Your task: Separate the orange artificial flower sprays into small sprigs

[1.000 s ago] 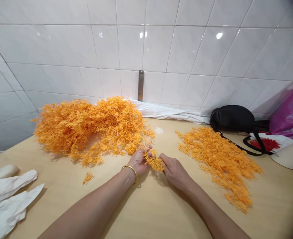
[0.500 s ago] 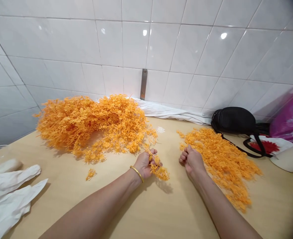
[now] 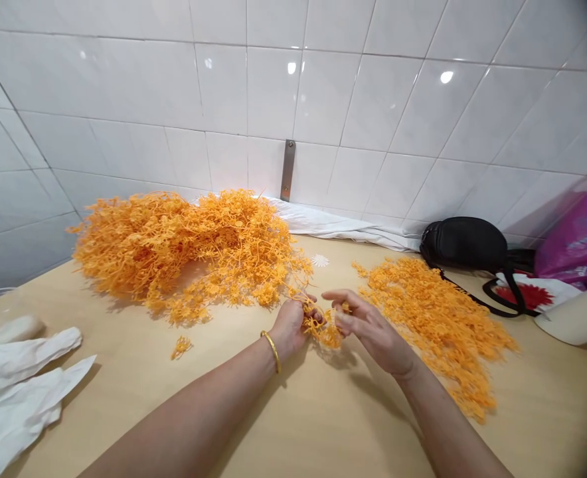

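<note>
My left hand (image 3: 293, 325), with a gold bangle on its wrist, is closed around a sprig of small orange artificial flowers (image 3: 329, 335). The sprig's stem reaches back towards a large tangled heap of the same orange flowers (image 3: 184, 245) on the left. My right hand (image 3: 368, 325) is beside the sprig's loose end, fingers apart, with the index finger stretched towards my left hand. Its thumb and lower fingers are close to the blossoms; whether they touch is unclear. A flatter pile of orange blossoms (image 3: 433, 318) lies beyond and to the right of my right hand.
White gloves (image 3: 24, 398) lie at the left edge of the wooden table (image 3: 283, 425). One orange piece (image 3: 180, 347) and a white flower-shaped piece (image 3: 319, 260) lie loose. At right are a black bag (image 3: 465, 244) with a strap, a purple bag (image 3: 580, 232) and a pale roll (image 3: 575, 315).
My right hand has moved left from the edge of the flatter pile to the sprig, and its fingers have opened from a fist. My left hand still grips the sprig in nearly the same place.
</note>
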`<state>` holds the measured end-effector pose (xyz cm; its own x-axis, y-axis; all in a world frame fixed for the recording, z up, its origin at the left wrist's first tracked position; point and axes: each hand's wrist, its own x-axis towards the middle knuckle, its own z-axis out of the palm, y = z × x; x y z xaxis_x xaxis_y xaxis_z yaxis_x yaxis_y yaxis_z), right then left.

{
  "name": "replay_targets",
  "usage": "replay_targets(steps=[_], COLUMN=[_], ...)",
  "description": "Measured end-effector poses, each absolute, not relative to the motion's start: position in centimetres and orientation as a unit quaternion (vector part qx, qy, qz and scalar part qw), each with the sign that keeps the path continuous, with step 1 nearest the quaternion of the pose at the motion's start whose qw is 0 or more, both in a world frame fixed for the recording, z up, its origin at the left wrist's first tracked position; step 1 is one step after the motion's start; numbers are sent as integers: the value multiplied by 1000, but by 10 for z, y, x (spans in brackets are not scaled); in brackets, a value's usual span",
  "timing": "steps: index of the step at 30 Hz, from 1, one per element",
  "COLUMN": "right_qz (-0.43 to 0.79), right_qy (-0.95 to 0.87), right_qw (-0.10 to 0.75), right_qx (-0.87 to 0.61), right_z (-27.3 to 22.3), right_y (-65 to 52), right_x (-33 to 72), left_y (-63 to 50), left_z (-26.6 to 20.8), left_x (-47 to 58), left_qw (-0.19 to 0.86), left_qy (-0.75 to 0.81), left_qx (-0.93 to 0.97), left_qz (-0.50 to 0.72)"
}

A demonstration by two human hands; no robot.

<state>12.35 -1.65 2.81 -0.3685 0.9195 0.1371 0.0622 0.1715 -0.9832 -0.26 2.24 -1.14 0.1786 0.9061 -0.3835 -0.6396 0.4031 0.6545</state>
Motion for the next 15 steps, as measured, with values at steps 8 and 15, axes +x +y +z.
replay_targets(steps=[8, 15], right_qz=[460, 504], right_qy=[-584, -568], right_qw=[498, 489], right_qx=[-447, -429], right_z=[5, -2], right_y=[2, 3], right_x=[133, 131], left_y=[30, 24], left_z=[-6, -4], left_x=[-10, -13], left_qw=[804, 789], left_qy=[342, 324], left_qx=[282, 435], left_qz=[396, 289])
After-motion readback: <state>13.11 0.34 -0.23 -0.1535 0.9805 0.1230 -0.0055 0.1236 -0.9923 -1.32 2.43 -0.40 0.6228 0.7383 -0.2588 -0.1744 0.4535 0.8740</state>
